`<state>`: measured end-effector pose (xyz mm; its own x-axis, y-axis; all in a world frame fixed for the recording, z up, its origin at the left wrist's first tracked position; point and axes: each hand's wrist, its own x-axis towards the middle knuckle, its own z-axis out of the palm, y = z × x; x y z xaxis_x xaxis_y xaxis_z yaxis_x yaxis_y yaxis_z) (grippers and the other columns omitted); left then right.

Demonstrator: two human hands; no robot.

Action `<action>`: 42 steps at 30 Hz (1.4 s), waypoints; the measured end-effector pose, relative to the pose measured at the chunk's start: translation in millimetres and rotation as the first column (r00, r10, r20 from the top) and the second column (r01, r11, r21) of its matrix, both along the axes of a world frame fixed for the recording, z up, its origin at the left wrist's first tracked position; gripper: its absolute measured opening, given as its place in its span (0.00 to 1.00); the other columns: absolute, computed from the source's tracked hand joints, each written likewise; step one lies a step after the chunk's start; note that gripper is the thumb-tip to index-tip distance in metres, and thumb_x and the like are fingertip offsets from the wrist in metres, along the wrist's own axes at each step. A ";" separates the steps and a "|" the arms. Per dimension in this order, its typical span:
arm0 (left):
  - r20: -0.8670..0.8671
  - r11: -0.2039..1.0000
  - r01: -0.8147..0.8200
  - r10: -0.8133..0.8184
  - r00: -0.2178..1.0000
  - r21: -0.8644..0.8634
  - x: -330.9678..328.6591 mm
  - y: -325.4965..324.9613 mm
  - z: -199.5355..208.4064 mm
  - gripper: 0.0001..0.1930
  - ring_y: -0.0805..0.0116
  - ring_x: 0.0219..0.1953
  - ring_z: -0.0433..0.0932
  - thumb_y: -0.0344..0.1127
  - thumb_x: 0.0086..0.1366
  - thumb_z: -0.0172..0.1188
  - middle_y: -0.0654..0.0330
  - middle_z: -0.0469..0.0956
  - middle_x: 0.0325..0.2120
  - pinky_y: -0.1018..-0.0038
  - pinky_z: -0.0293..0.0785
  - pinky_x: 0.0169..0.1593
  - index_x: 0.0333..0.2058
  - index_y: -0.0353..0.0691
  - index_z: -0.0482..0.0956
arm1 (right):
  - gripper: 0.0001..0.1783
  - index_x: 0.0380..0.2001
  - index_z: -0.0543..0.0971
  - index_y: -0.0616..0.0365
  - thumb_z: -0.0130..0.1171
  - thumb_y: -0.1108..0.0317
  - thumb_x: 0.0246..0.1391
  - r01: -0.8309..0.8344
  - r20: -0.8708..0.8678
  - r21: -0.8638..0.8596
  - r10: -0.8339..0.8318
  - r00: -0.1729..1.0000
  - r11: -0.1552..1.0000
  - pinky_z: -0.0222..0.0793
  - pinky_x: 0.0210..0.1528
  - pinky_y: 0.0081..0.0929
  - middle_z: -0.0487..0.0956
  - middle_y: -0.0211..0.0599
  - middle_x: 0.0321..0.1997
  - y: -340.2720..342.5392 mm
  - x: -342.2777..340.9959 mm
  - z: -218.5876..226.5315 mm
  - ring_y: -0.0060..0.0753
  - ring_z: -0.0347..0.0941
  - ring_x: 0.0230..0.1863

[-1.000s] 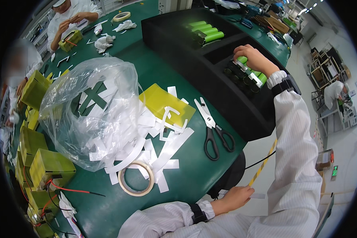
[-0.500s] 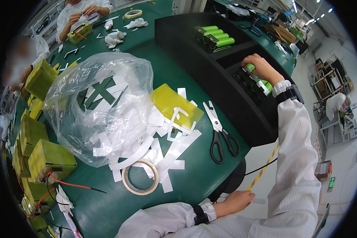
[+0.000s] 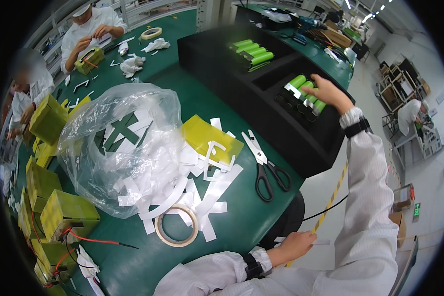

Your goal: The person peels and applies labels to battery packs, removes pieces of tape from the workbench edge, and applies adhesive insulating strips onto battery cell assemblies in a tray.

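Observation:
A pack of green cylindrical battery cells (image 3: 301, 94) with metal strips on its ends lies in the near compartment of a black foam tray (image 3: 261, 109). My right hand (image 3: 330, 93) is at the pack's right side, thumb and fingers apart, fingertips at the cells; some fingers are hidden. Another green cell pack (image 3: 251, 53) lies in the far compartment. My left hand (image 3: 295, 248) is closed around a thin white strip (image 3: 322, 242) beyond the table edge; the strip shows on both sides of the hand.
Black-handled scissors (image 3: 262, 165), a tape roll (image 3: 176, 225), yellow sheet (image 3: 212, 137) and clear bag (image 3: 118, 148) of white strips lie on the green table (image 3: 133, 269). Yellow-wrapped packs with wires (image 3: 69, 214) line the left. Two people (image 3: 91, 32) work across the table.
My right hand has drawn rightward off the green cell pack, uncovering more cells. The pack stays in its compartment. My left hand still holds the strip; the whole view has shifted slightly.

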<state>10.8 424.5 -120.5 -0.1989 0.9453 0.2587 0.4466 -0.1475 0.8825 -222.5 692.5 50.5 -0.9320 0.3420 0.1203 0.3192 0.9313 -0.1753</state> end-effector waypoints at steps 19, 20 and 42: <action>-0.004 1.000 0.016 -0.016 1.000 -0.027 -9.8 -8.7 6.0 0.10 0.58 0.29 0.72 0.30 0.50 0.52 0.57 0.69 0.26 0.67 0.69 0.32 0.34 0.38 0.70 | 0.46 0.45 0.62 0.51 0.70 0.52 0.17 0.038 -0.051 0.632 -0.007 0.999 0.774 0.61 0.36 0.39 0.63 0.38 0.41 -51.8 11.8 -47.9 0.39 0.60 0.45; -0.004 0.999 0.015 -0.015 1.000 -0.029 -9.0 -8.1 5.7 0.10 0.58 0.29 0.72 0.30 0.50 0.52 0.57 0.69 0.26 0.67 0.69 0.32 0.34 0.38 0.70 | 0.46 0.45 0.62 0.51 0.70 0.52 0.17 0.038 -0.051 0.630 -0.007 0.999 0.775 0.61 0.36 0.39 0.63 0.38 0.41 -49.5 7.8 -45.8 0.39 0.60 0.45; 0.040 0.999 -0.009 0.011 0.999 -0.042 -13.5 -10.1 10.2 0.11 0.56 0.29 0.71 0.31 0.50 0.53 0.56 0.68 0.26 0.67 0.68 0.31 0.33 0.38 0.67 | 0.33 0.44 0.64 0.44 0.66 0.57 0.31 0.555 -0.434 0.368 -0.391 0.812 0.746 0.60 0.42 0.47 0.64 0.34 0.45 37.0 -6.9 29.3 0.41 0.59 0.49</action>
<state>-2.7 414.4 -110.3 -0.2181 0.9529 0.2107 0.4123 -0.1057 0.9049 -229.3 729.5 79.8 -0.5451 0.5543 0.6290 0.7449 0.6645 0.0599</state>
